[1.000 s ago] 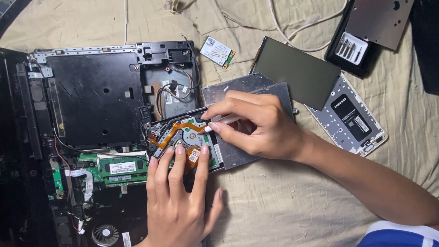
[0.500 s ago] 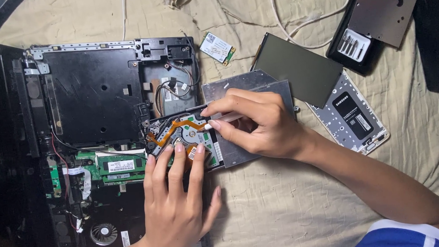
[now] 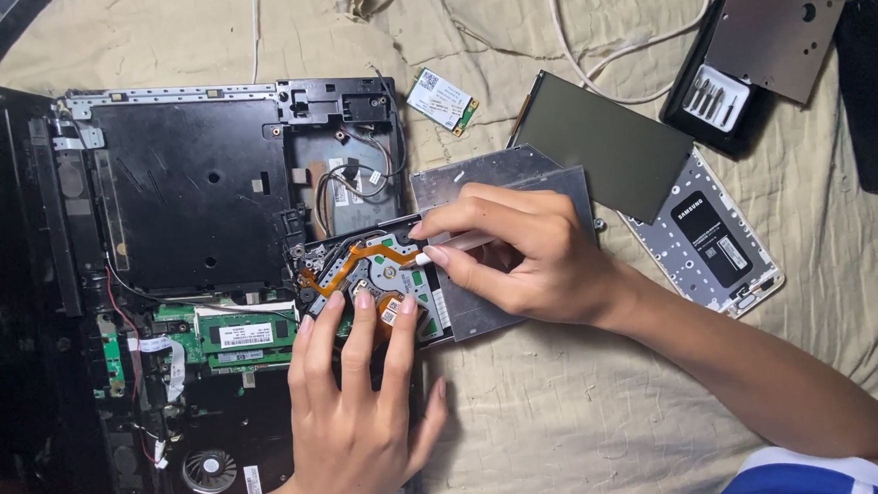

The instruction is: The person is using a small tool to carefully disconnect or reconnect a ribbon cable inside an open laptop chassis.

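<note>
An opened laptop chassis lies bottom-up on a beige cloth. On its right edge rests a small drive mechanism with an orange flex cable and a green circuit board. My left hand lies flat, fingertips pressing the near edge of that mechanism. My right hand comes in from the right and pinches a thin white stick-like tool, its tip touching the mechanism's top. A grey metal cover plate lies partly under my right hand.
A green memory module and a small fan sit in the chassis. A small wireless card, a dark flat panel, a silver drive, a black case with screwdriver bits and white cables lie on the cloth.
Both hands stay almost where they were. The right hand's tool tip shifts slightly on the mechanism; the view has drifted a little.
</note>
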